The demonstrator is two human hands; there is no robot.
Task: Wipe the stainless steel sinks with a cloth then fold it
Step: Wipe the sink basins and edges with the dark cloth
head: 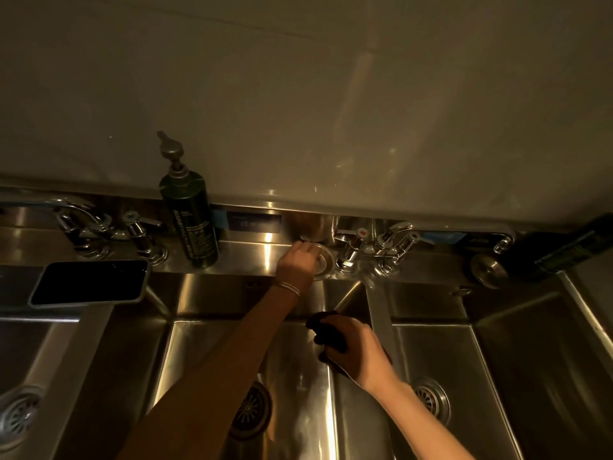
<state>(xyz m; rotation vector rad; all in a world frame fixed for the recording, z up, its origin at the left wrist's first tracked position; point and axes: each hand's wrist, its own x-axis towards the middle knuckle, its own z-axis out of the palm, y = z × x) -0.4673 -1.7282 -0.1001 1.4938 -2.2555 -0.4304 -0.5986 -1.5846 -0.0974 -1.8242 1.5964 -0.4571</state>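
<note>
A black phone lay on the sink ledge beside a tall green bottle. The left hand curled its fingers on a round metal plug by the taps. The dark, bunched cloth sat in the middle sink's back right corner, gripped by the right hand.

Sinks: 3, i.e. left sink, mid sink, right sink. Drains: 3, i.e. left drain, mid drain, right drain. Tap sets: 2, i.e. left taps, right taps. Round metal discs: 2, i.e. mid disc, right disc. Pump bottle: 1. Phone: 1. Cloth: 1. Hands: 2, i.e. left hand, right hand.
</note>
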